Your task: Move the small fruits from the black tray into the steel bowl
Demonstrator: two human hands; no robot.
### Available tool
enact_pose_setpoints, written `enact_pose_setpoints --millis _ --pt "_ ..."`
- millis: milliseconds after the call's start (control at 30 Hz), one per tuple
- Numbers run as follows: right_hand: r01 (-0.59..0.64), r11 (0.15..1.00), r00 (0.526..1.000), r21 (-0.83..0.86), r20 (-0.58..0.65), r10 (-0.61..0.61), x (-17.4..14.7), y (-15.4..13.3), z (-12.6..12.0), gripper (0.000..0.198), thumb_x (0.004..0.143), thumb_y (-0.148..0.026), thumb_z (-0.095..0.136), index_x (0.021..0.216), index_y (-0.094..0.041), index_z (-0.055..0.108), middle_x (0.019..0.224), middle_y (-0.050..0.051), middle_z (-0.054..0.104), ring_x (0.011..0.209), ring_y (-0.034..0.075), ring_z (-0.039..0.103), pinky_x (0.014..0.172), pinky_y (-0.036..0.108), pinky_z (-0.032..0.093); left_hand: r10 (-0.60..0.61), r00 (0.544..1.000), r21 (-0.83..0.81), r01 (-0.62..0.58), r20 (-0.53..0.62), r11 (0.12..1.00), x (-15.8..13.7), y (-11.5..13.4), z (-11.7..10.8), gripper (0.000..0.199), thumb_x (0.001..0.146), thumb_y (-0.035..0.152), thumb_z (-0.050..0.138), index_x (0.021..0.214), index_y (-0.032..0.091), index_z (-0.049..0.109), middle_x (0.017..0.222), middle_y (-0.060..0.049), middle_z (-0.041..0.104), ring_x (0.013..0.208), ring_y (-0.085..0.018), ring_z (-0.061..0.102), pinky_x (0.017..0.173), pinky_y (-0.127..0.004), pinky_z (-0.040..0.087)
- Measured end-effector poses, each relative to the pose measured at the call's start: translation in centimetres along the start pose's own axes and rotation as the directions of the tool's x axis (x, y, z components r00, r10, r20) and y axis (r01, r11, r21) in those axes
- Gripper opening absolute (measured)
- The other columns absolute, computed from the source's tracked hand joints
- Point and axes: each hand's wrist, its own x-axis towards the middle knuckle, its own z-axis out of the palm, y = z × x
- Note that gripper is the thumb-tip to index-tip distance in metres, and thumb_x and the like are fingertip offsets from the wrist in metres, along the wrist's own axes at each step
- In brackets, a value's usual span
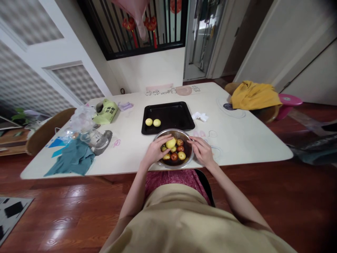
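A steel bowl (174, 166) at the table's front edge holds several round fruits that look like jujubes, some red-brown (174, 156), some yellow-green (181, 155). My left hand (156, 150) is at the bowl's left side, its fingers closed on a smooth pale yellow fruit (171, 143) above the others. At the right rim my right hand (202, 150) pinches a thin pale stick-like thing (190, 140); its exact kind is too small to tell. Behind the bowl, two pale yellow fruits (153, 122) lie at the left of a black baking tray (173, 112).
Crumpled white tissue (200, 116) lies right of the tray. On the table's left are a teal cloth (73, 158), a clear plastic bag (80, 121) and a green bag (107, 110). A yellow garment (254, 95) covers a chair at the right.
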Motion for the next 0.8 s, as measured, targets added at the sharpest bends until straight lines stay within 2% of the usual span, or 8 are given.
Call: enact_pose_setpoints --millis 267,500,667,733,800 --pt "0.024 1.0 1.0 -0.004 -0.006 -0.024 0.2 -0.1 -0.1 0.031 0.11 -0.025 0.049 0.115 -0.02 0.079 0.119 0.014 0.08 0.107 0.027 0.077 0.093 0.046 0.065 0.009 0.999 -0.026 -0.01 -0.034 1.0 0.0 0.2 -0.1 0.04 0.099 0.023 0.071 0.139 0.024 0.067 0.147 -0.013 0.068 0.136 -0.028 0.067 0.117 -0.051 0.056" --pt "0.047 0.999 0.999 -0.004 -0.018 -0.047 0.3 -0.3 -0.2 0.03 0.109 -0.021 0.05 0.116 -0.019 0.079 0.119 0.014 0.079 0.106 0.027 0.077 0.091 0.044 0.065 0.001 0.989 -0.037 -0.007 -0.145 0.999 0.4 -0.2 -1.2 0.03 0.104 0.03 0.064 0.133 0.023 0.07 0.138 -0.012 0.072 0.132 -0.027 0.068 0.116 -0.05 0.056" --pt "0.035 0.999 0.999 0.005 -0.016 -0.035 0.2 -0.2 -0.1 0.03 0.109 -0.022 0.05 0.116 -0.02 0.079 0.119 0.013 0.08 0.107 0.027 0.077 0.093 0.044 0.065 -0.061 0.955 0.045 0.078 -0.289 0.996 3.4 -4.1 -2.8 0.028 0.104 0.027 0.061 0.131 0.021 0.069 0.135 -0.012 0.072 0.131 -0.025 0.067 0.119 -0.048 0.052" --pt "0.037 0.999 0.999 -0.002 -0.016 -0.037 0.2 -0.2 -0.1 0.029 0.109 -0.021 0.05 0.116 -0.02 0.079 0.119 0.013 0.08 0.107 0.027 0.077 0.093 0.044 0.065 -0.102 0.964 0.123 0.136 -0.247 0.983 5.2 -6.2 -3.0 0.033 0.101 0.021 0.061 0.134 0.019 0.067 0.14 -0.014 0.068 0.134 -0.027 0.064 0.12 -0.049 0.051" --pt "0.04 0.999 0.999 -0.008 -0.012 -0.04 0.1 -0.1 -0.1 0.029 0.109 -0.021 0.05 0.116 -0.019 0.079 0.119 0.013 0.079 0.107 0.026 0.076 0.092 0.044 0.065 -0.192 0.967 0.212 0.225 -0.166 0.951 6.7 -8.0 -2.8 0.04 0.098 0.018 0.065 0.137 0.017 0.066 0.145 -0.017 0.063 0.139 -0.031 0.061 0.12 -0.05 0.051"
